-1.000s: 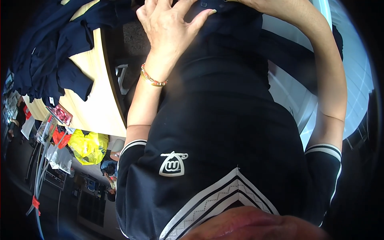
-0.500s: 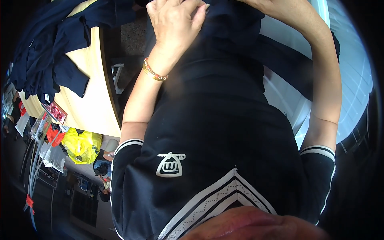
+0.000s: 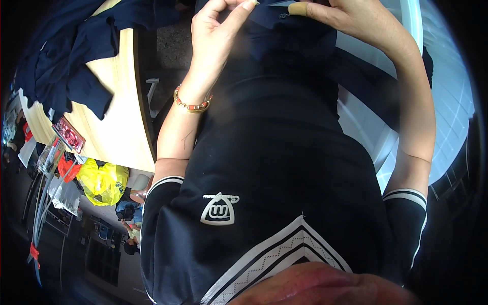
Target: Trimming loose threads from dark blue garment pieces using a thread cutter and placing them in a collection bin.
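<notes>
Raising pinched fingertips, contents unclear, the left hand (image 3: 216, 33) has left the navy cloth garment (image 3: 300, 43).
Beneath both hands, its small, round, dark button (image 3: 282, 16) now shows beside the right hand (image 3: 351, 20), grip cut off.

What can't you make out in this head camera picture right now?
Head view:
Left hand with a red-and-gold beaded bracelet: upper edge cuts off some fingers, hiding whatever they might pinch.
Right hand with tan-covered thumb: most fingers cut off by that edge.
Smooth navy cloth between the hands: runs past that edge, full shape unseen.
Background person, lower left: too small to tell anything held.
</notes>
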`<state>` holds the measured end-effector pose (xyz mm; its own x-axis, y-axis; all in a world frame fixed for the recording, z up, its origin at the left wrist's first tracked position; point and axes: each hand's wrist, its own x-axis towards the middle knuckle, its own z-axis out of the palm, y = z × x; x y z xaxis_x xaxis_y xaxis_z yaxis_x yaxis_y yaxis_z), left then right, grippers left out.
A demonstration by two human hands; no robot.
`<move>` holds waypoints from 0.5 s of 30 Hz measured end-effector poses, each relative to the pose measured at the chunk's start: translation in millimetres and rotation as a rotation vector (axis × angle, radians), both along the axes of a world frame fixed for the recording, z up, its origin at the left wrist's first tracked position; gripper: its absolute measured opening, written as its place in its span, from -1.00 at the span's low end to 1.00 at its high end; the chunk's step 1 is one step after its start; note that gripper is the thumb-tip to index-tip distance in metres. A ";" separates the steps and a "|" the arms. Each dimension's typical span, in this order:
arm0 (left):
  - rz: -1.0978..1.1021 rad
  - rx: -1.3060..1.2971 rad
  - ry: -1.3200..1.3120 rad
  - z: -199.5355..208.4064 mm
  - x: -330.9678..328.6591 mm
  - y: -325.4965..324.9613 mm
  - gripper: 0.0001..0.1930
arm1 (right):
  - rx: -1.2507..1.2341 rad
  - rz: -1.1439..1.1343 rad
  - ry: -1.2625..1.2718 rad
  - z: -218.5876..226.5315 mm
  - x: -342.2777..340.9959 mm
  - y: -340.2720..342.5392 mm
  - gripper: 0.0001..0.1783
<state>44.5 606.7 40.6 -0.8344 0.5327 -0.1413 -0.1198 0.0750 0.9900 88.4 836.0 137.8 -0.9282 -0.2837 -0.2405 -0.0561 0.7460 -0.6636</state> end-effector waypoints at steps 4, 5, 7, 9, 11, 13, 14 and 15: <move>0.013 0.061 -0.128 -3.9 0.2 -4.1 -0.95 | -0.005 0.027 -0.006 -0.6 -0.3 -2.0 -0.70; 0.019 0.092 -0.181 -3.7 -0.3 -3.4 -0.95 | -0.003 0.024 -0.006 -0.7 -0.2 -1.3 -0.70; 0.013 0.086 -0.186 -2.3 -0.7 -3.0 -0.94 | -0.038 -0.001 -0.034 -0.9 -0.3 -0.4 -0.70; 0.015 0.077 -0.190 -1.0 -2.2 -4.0 -0.94 | -0.022 -0.011 -0.111 7.6 -5.7 -5.1 -0.70; 0.034 0.082 -0.228 -0.5 -3.3 -4.8 -0.94 | -0.005 -0.023 -0.189 10.1 -7.9 -7.0 -0.70; 0.037 0.050 -0.208 0.6 -3.5 -4.6 -0.94 | -0.019 -0.007 -0.175 8.3 -8.4 -6.6 -0.69; 0.040 0.018 -0.186 0.6 -3.3 -4.4 -0.94 | -0.019 -0.007 -0.176 5.1 -7.3 -5.7 -0.69; 0.039 0.018 -0.187 -2.0 -2.9 -4.5 -0.94 | -0.053 0.003 -0.130 0.4 -5.3 -4.2 -0.69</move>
